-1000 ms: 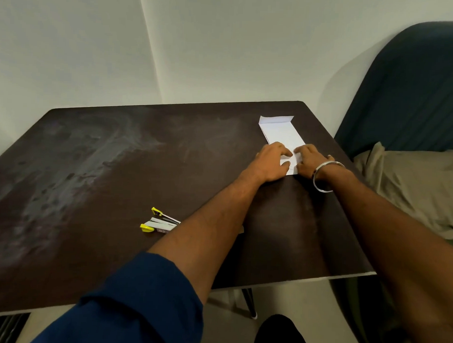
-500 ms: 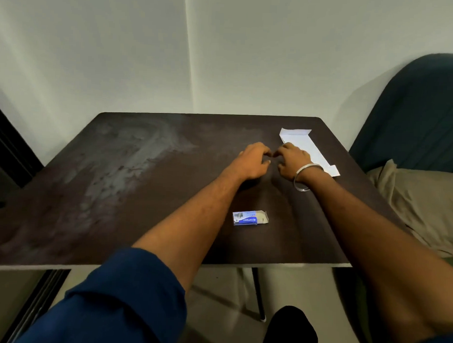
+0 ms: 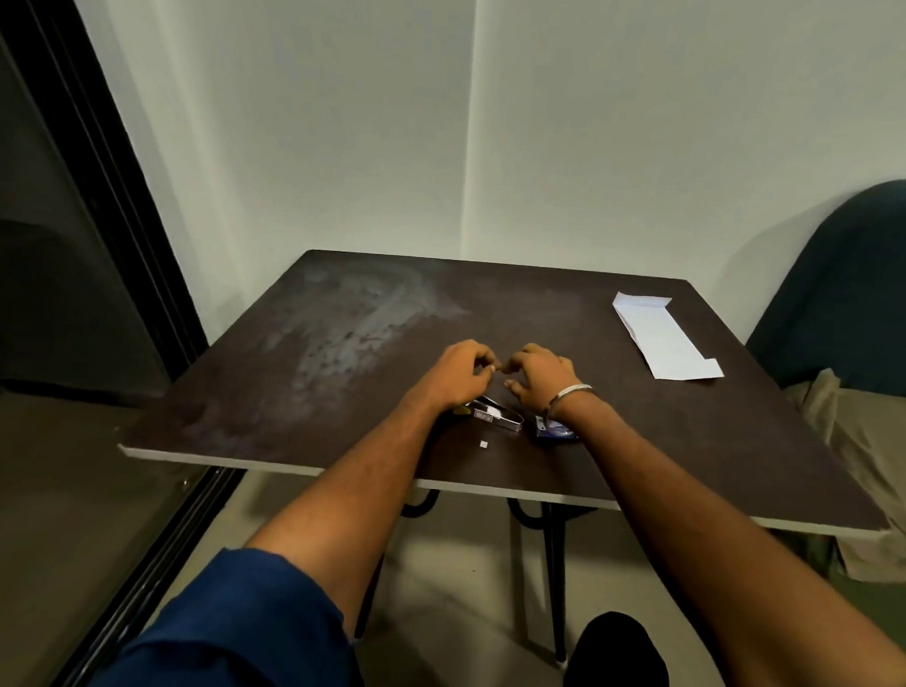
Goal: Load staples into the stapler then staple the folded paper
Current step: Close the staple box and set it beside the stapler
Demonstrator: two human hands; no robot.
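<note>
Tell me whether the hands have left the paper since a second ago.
Yes. Both the left hand and right hand moved off the paper, toward the table's middle.

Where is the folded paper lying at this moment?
In the head view the folded paper lies flat near the far right corner of the table, apart from both hands and from the stapler, close to the blue chair.
</note>
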